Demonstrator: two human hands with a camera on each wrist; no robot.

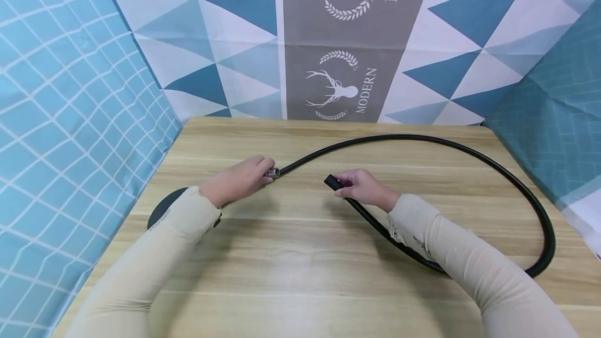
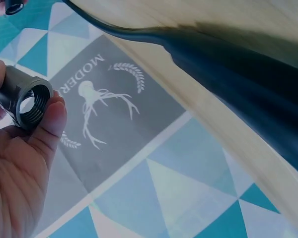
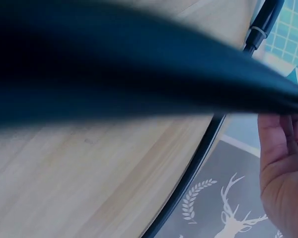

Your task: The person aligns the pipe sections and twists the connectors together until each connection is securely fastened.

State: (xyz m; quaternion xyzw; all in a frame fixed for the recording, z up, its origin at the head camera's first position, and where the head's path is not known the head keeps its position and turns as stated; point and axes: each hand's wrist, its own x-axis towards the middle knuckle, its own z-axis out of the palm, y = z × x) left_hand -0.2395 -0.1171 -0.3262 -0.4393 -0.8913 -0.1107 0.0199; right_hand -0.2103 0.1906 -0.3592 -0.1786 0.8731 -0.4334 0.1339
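Note:
In the head view my left hand [image 1: 241, 179] grips a short grey metal fitting [image 1: 272, 172]. Its open end and inner thread show in the left wrist view, where fingers and thumb pinch the fitting [image 2: 27, 96]. To the right, my right hand [image 1: 363, 188] pinches a black hose [image 1: 413, 137] near its cut end, which points toward the fitting with a gap between. From there the hose bends under the right forearm, loops round the right side and runs back behind the left hand. Close to the right wrist camera, the hose [image 3: 114, 74] is blurred.
A dark rounded object [image 1: 161, 207] lies partly hidden under the left forearm. The right wrist view shows a thicker black piece with a pale ring [image 3: 258, 30] at the top. Patterned cloth [image 1: 235, 25] stands behind the wooden table [image 1: 291, 275] and along both sides.

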